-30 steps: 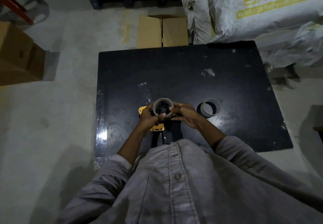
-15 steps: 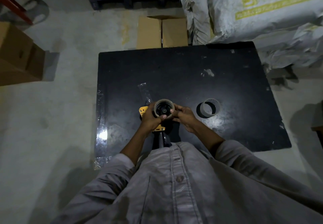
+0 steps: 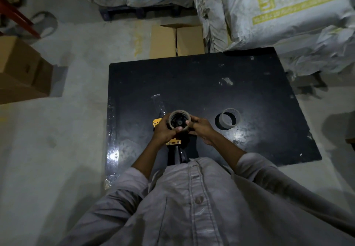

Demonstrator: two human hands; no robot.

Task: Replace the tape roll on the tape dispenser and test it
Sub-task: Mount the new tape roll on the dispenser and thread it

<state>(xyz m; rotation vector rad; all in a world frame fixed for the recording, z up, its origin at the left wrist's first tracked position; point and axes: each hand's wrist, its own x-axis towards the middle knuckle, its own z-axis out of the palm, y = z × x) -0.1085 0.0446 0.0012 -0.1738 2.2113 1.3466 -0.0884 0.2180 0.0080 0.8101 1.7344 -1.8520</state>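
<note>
since one second ago almost nothing changes place: both hands and the tape roll (image 3: 180, 112) stay above the near part of the black table (image 3: 211, 84), and only the fingers of the right hand (image 3: 201, 128) seem to shift a little on the rim of the roll. in the head view the roll sits around the dark hub of the tape dispenser (image 3: 173, 142), whose yellow plate shows under the left hand (image 3: 163, 130) and whose black handle points toward the person's body. the left hand is curled round the dispenser frame and the left side of the roll, with its thumb on the near rim. the right hand pinches the right rim of the roll between thumb and fingers. an empty core (image 3: 237, 119) stands on the table well apart to the right, and a strip of clear tape (image 3: 159, 101) lies on the table just beyond the hands. i judge that the new roll is already on the hub and is being pushed fully home. the small movement means the seating is almost finished. threading the tape end and the test are not yet done.
</note>
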